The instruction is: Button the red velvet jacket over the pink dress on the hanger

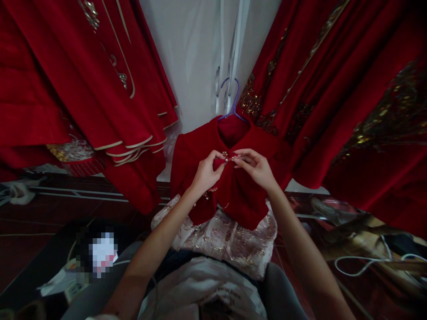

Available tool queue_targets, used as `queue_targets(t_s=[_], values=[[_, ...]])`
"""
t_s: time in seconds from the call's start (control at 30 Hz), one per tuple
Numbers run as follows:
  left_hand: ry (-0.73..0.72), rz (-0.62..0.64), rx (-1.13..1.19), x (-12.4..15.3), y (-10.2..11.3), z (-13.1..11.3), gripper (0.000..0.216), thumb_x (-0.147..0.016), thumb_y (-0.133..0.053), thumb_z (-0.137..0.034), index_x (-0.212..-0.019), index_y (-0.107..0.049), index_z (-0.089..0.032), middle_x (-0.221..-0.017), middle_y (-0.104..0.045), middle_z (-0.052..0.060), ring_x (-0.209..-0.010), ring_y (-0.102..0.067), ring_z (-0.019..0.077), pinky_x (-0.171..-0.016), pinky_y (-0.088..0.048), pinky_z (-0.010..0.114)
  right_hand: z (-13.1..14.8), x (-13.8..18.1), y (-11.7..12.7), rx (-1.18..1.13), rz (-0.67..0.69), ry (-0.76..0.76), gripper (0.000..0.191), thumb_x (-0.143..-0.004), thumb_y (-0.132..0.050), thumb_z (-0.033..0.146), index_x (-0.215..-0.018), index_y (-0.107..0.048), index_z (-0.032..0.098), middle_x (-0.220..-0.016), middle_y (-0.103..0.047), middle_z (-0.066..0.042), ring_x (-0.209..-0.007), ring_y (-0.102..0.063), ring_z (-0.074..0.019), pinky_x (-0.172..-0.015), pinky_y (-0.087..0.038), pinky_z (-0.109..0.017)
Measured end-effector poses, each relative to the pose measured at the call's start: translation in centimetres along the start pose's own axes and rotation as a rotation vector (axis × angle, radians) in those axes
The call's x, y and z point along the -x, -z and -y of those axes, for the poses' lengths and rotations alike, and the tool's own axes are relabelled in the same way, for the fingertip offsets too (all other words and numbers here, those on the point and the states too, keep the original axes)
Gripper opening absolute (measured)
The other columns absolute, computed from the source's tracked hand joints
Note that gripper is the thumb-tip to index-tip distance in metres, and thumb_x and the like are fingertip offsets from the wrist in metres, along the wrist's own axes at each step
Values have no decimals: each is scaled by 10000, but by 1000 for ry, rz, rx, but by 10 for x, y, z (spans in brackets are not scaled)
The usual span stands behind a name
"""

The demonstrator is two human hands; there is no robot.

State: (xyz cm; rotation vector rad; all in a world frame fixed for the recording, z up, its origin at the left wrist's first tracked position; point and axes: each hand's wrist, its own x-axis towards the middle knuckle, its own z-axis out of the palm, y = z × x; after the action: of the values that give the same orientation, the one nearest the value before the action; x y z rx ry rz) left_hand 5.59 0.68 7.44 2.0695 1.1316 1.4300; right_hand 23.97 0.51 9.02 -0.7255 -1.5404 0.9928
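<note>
A short red jacket (pixel 195 144) on a purple hanger (pixel 237 95) is spread out in front of me. At its neck opening sits a small fastening trimmed with gold and pearl-like beads (pixel 230 158). My left hand (pixel 207 172) pinches the left end of this beaded fastening between thumb and fingers. From the other side, my right hand (pixel 258 168) pinches its right end. Whether the two ends are joined cannot be made out. Below the jacket, a pale pink brocade fabric with a metallic sheen (pixel 230 235) lies over my lap.
Red garments (pixel 126 111) with light piping hang at the left. More red garments (pixel 310 146) with gold sequins hang at the right. A white wall (pixel 196 53) stands behind. On the dark floor lie a power strip (pixel 74 286), a white cable (pixel 358 269) and wooden pieces (pixel 363 235).
</note>
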Motion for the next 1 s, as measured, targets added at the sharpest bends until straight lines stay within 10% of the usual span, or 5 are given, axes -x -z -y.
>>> queue_targets(t_s=[1.0], values=[[-155,136,-277,-23,1,-20,82,-826,-584,-262,-805,-551,-190,-716,-636,-2,-638,-593,125,-617,-431,232,-8,1,-10,153,-273,67,380,-722,-766,366,-1052,-721,184,-1063,-730,-74,-939,-709,-222,-911,-568,-379]])
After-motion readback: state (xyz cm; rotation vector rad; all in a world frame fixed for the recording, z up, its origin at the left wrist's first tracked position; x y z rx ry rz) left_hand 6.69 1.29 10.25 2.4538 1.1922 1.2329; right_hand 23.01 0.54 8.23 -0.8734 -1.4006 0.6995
